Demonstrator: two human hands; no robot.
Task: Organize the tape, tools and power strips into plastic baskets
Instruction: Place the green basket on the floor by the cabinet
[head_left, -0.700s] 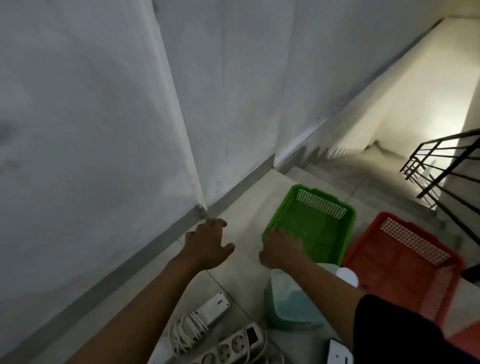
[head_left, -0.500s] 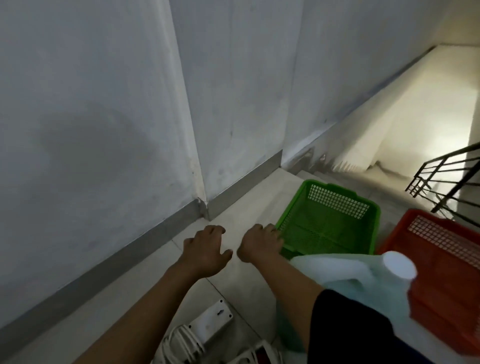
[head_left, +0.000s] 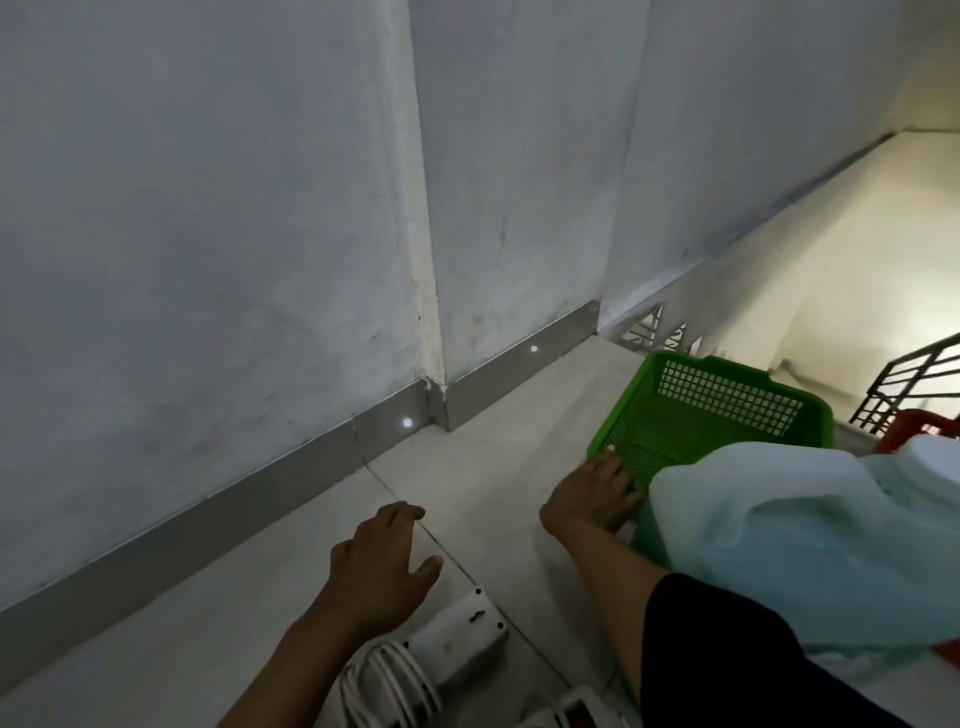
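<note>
Two bare forearms come into view from the bottom edge, no watch, no rings, no gloves showing. The left hand (head_left: 382, 564) is bare, its forearm uncovered right down to the frame edge. The right hand (head_left: 589, 493) is bare too, but higher up that arm there's a dark, near-black sleeve (head_left: 727, 660), plain cloth, no visible print or markings.

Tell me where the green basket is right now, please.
In the head view, the green basket sits on the floor right of centre, near the stair edge; the right hand holds its near rim, with the red basket further right.
</note>
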